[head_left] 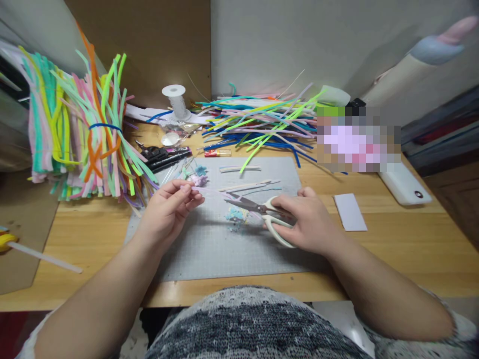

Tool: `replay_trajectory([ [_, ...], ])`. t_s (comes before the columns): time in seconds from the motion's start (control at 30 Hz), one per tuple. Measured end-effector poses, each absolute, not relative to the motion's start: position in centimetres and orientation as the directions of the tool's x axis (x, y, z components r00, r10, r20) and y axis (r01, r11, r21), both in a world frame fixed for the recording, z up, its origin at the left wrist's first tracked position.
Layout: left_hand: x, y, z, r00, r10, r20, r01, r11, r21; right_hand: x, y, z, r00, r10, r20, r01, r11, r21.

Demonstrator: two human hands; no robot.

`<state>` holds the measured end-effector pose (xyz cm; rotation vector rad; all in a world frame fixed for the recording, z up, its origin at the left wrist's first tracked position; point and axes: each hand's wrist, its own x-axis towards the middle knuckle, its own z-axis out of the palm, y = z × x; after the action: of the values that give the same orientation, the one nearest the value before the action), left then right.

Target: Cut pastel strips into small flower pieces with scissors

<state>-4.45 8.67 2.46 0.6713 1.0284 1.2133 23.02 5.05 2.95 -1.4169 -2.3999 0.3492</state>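
Observation:
My left hand (172, 204) pinches one end of a pale lilac pipe cleaner (209, 191), which stretches toward the right. My right hand (309, 219) has its fingers through the white handles of a pair of scissors (251, 204). The blades point left and lie at the pipe cleaner's far end; whether they touch it I cannot tell. Below the blades, small blue and yellow fluffy trimmings (236, 215) lie on the grey cutting mat (209, 249). Blue and lilac fluffy pieces (198, 178) rest just beyond my left hand.
Bundled pipe cleaners (108, 129) stand at the left, and a loose pile (262, 119) lies at the back. Near them are a white spool (174, 99) and black-handled pliers (151, 152). A white card (351, 212) and a white power bank (406, 184) lie right. A glue gun (7, 243) sits far left.

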Motion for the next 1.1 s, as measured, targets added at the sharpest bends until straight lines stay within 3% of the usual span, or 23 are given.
replay_trajectory([
  [0.33, -4.18, 8.11, 1.97, 0.107, 0.955, -0.277, -0.379, 0.297, 0.876, 22.88, 4.98, 2.69, -0.459, 0.878, 0.137, 0.792, 0.474, -0.385],
  [1.1, -3.77, 7.94, 2.07, 0.135, 0.935, -0.329, -0.403, 0.355, 0.844, 22.96, 5.11, 2.54, -0.489, 0.868, 0.082, 0.794, 0.482, -0.369],
])
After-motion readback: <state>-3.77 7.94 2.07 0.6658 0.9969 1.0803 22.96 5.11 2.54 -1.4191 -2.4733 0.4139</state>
